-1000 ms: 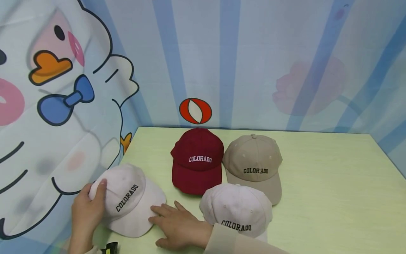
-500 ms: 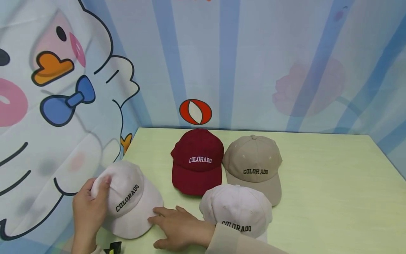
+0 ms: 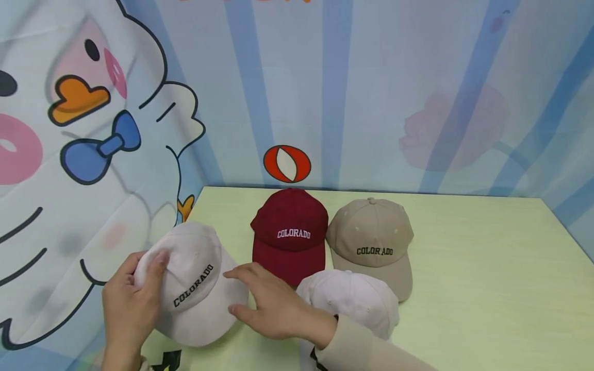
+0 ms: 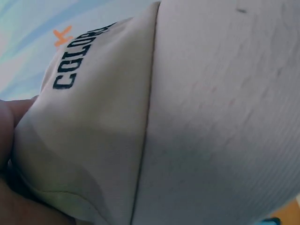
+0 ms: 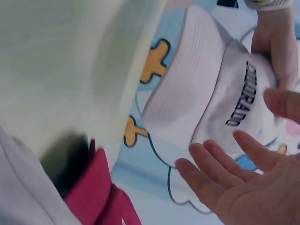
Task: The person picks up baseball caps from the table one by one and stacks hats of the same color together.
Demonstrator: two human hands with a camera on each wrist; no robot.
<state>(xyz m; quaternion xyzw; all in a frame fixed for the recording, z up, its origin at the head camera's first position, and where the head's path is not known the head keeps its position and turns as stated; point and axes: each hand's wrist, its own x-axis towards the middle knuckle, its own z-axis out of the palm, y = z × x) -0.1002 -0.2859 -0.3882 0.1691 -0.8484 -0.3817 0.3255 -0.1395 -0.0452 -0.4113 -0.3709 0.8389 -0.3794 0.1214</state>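
Note:
A white baseball cap with black COLORADO lettering is tilted at the table's left, gripped at the side of its crown by my left hand. That thumb lies on the outer fabric; the other fingers are mostly hidden behind it. In the left wrist view, the cap's pale cloth fills most of the picture. My right hand is beside the brim, its fingers spread and holding nothing. Seen from the right wrist, those fingers are apart from one another just in front of the cap.
A dark red cap and a beige cap sit side by side at the back. A second white cap lies in front, partly covered by my right forearm. The pale yellow table meets a cartoon-printed backdrop.
My left hand has raised the white cap and shifted it slightly right. My right hand has moved up from beside the brim's lower edge, its forearm now covering the front white cap's lettering.

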